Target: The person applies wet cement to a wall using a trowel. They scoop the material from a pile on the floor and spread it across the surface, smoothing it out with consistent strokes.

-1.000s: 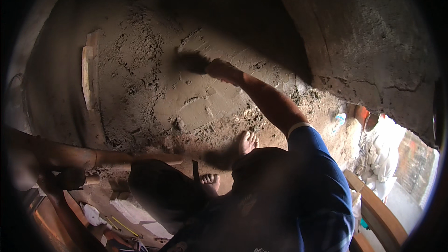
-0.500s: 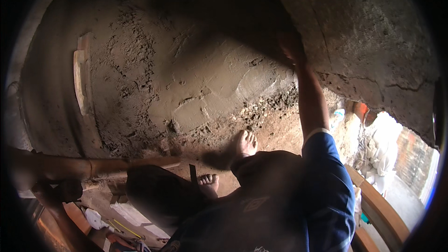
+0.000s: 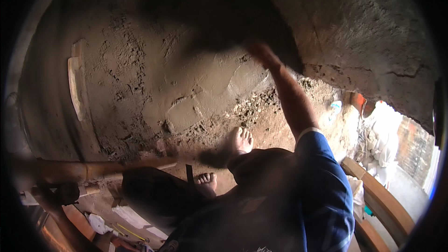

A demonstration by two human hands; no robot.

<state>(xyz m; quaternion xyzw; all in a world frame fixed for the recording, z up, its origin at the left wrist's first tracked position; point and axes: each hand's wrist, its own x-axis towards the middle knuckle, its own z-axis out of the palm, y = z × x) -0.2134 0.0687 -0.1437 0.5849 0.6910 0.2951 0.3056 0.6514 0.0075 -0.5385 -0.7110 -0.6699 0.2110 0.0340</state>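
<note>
My right hand (image 3: 264,57) reaches out over a wet grey mortar surface (image 3: 205,84). It is blurred and in deep shadow, so its fingers and anything in them cannot be made out. The mortar is smooth in places, with rough crumbly bands and a few shallow ridges. Off to the left, a narrow wooden board with a pale raised strip (image 3: 74,86), like a wooden float, lies against the mortar. My left hand is out of sight.
A cracked, rough concrete face (image 3: 359,32) rises at the right. My bare feet stand on brown ground near loose crumbs (image 3: 252,109). A thick wooden pole (image 3: 93,170) crosses at lower left. Curved timber (image 3: 378,196), white sacks (image 3: 383,144) and a brick wall (image 3: 415,151) are at right.
My right hand and forearm have swung to the left across the mortar, away from the concrete face. The view has shifted slightly; the wooden board lies as before.
</note>
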